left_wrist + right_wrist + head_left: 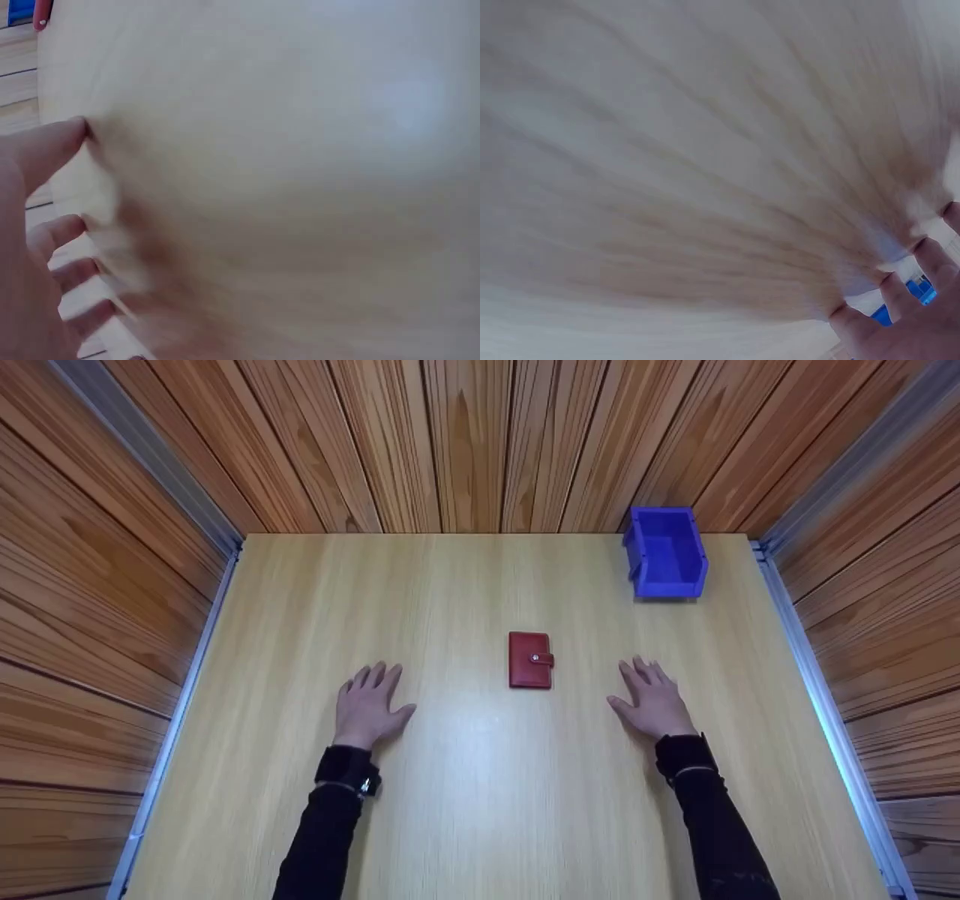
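Observation:
A small red wallet with a snap strap on its right side lies flat on the light wooden table, between the two hands. To its left, my left hand rests on the tabletop, fingers spread and holding nothing. My right hand lies to the wallet's right, also spread on the table with nothing in its grasp. Neither hand touches the wallet. In the left wrist view, the left hand meets the table with its fingertips; the right wrist view shows the right hand's fingers doing likewise.
A blue open-front bin stands at the table's back right corner, against the back wall. Wood-plank walls enclose the back and both sides, with metal rails along the side edges.

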The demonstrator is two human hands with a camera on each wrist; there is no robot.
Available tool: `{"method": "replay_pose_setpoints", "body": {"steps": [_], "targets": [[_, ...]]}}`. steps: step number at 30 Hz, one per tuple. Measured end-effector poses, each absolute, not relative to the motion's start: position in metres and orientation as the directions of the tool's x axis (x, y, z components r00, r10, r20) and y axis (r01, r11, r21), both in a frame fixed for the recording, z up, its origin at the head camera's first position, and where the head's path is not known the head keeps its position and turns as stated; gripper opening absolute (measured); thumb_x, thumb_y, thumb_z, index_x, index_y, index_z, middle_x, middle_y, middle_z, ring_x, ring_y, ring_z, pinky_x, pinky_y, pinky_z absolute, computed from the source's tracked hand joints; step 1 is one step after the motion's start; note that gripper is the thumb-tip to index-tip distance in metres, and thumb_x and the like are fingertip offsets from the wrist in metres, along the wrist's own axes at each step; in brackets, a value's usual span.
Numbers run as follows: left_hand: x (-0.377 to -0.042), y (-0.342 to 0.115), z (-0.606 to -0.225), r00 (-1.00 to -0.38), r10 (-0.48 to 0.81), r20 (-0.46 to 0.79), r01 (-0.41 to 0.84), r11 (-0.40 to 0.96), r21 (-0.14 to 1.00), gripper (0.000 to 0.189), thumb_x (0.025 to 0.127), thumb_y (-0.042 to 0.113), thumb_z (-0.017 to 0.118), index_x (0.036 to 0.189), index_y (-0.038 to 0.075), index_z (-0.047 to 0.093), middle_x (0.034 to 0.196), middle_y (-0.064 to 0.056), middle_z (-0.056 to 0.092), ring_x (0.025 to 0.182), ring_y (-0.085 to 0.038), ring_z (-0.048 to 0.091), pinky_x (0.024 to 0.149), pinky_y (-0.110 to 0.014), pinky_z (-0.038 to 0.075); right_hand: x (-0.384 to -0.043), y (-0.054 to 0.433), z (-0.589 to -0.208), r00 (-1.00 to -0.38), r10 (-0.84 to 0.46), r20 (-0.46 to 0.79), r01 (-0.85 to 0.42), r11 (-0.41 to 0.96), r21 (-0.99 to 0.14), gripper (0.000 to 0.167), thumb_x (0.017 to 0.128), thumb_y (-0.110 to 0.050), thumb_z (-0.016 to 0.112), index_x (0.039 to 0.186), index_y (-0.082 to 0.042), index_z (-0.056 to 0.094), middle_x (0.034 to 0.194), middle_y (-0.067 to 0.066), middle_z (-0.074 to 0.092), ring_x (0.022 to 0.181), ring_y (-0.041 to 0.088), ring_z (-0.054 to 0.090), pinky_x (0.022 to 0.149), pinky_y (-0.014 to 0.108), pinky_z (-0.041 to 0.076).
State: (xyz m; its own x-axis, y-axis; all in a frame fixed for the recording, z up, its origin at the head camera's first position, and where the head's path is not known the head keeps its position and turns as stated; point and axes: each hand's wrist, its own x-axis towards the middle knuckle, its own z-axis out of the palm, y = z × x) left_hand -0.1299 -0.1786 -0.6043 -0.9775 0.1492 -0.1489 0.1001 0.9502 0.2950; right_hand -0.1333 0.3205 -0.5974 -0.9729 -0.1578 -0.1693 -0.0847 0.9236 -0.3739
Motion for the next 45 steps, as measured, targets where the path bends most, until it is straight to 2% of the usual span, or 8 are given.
{"method": "replay_pose_setpoints", "body": {"steps": [4, 10, 17, 24, 28, 35, 39, 45], "targets": [[-0.143, -0.155, -0.595, -0.971, 0.186, -0.149, 0.147, 0.960, 0.237, 0.086, 0.092, 0.059, 0.065, 0.163, 0.022, 0.034, 0.165, -0.010, 0.039, 0.150, -0.038, 0.036, 0.121, -0.063, 0.029, -0.133, 0.324, -0.597, -0.973, -0.159, -0.170, -0.086, 0.923, -0.375, 0.074, 0.102, -0.042, 0.061, 0.160, -0.005, 0.036, 0.167, 0.026, 0.025, 0.154, 0.055, 0.014, 0.119, 0.077, 0.014], [-0.161, -0.103, -0.585, -0.939, 0.323, -0.118, 0.297, 0.935, 0.192, 0.092, 0.089, 0.062, 0.070, 0.164, 0.023, 0.031, 0.165, -0.007, 0.041, 0.147, -0.035, 0.041, 0.118, -0.060, 0.036, -0.131, 0.326, -0.596, -0.974, -0.144, -0.173, -0.071, 0.927, -0.369, 0.074, 0.102, -0.040, 0.062, 0.160, -0.004, 0.036, 0.168, 0.026, 0.026, 0.154, 0.054, 0.014, 0.120, 0.077, 0.014], [-0.174, -0.051, -0.579, -0.902, 0.415, -0.119, 0.388, 0.900, 0.200, 0.098, 0.088, 0.065, 0.071, 0.166, 0.026, 0.026, 0.169, -0.004, 0.033, 0.151, -0.033, 0.037, 0.120, -0.058, 0.035, -0.134, 0.321, -0.596, -0.973, -0.144, -0.181, -0.067, 0.925, -0.374, 0.073, 0.102, -0.040, 0.061, 0.161, -0.005, 0.035, 0.168, 0.025, 0.024, 0.155, 0.053, 0.013, 0.121, 0.076, 0.012], [-0.192, -0.015, -0.584, -0.897, 0.428, -0.111, 0.373, 0.867, 0.329, 0.118, 0.078, 0.061, 0.083, 0.167, 0.017, 0.021, 0.170, -0.004, 0.033, 0.150, -0.030, 0.039, 0.116, -0.053, 0.041, -0.134, 0.320, -0.595, -0.977, -0.136, -0.167, -0.068, 0.931, -0.359, 0.073, 0.101, -0.039, 0.063, 0.160, -0.005, 0.037, 0.168, 0.025, 0.027, 0.155, 0.052, 0.016, 0.120, 0.076, 0.014], [-0.198, -0.002, -0.591, -0.899, 0.423, -0.117, 0.366, 0.870, 0.329, 0.123, 0.074, 0.060, 0.087, 0.166, 0.012, 0.021, 0.168, -0.006, 0.035, 0.147, -0.028, 0.043, 0.109, -0.050, 0.045, -0.133, 0.321, -0.596, -0.975, -0.129, -0.179, -0.057, 0.931, -0.360, 0.073, 0.102, -0.040, 0.062, 0.161, -0.007, 0.036, 0.169, 0.023, 0.025, 0.156, 0.050, 0.015, 0.121, 0.075, 0.013], [-0.208, 0.005, -0.595, -0.903, 0.408, -0.137, 0.345, 0.877, 0.335, 0.125, 0.071, 0.057, 0.090, 0.166, 0.012, 0.022, 0.170, -0.006, 0.031, 0.147, -0.029, 0.042, 0.111, -0.050, 0.045, -0.133, 0.320, -0.598, -0.970, -0.124, -0.209, -0.037, 0.926, -0.375, 0.075, 0.102, -0.043, 0.060, 0.162, -0.008, 0.033, 0.170, 0.021, 0.022, 0.158, 0.047, 0.011, 0.122, 0.074, 0.010], [-0.212, 0.005, -0.598, -0.904, 0.404, -0.138, 0.328, 0.864, 0.382, 0.122, 0.069, 0.054, 0.093, 0.164, 0.010, 0.029, 0.165, -0.008, 0.040, 0.146, -0.028, 0.043, 0.112, -0.051, 0.045, -0.133, 0.319, -0.599, -0.968, -0.124, -0.218, -0.034, 0.926, -0.376, 0.075, 0.102, -0.043, 0.060, 0.163, -0.008, 0.032, 0.171, 0.021, 0.021, 0.158, 0.048, 0.010, 0.123, 0.074, 0.009], [-0.212, 0.009, -0.599, -0.895, 0.438, -0.083, 0.351, 0.808, 0.474, 0.113, 0.067, 0.044, 0.094, 0.155, 0.000, 0.039, 0.151, -0.016, 0.050, 0.140, -0.031, 0.049, 0.113, -0.046, 0.047, -0.134, 0.322, -0.598, -0.970, -0.124, -0.209, -0.038, 0.926, -0.374, 0.075, 0.102, -0.043, 0.061, 0.162, -0.008, 0.033, 0.170, 0.022, 0.022, 0.157, 0.049, 0.011, 0.122, 0.074, 0.010]]}}
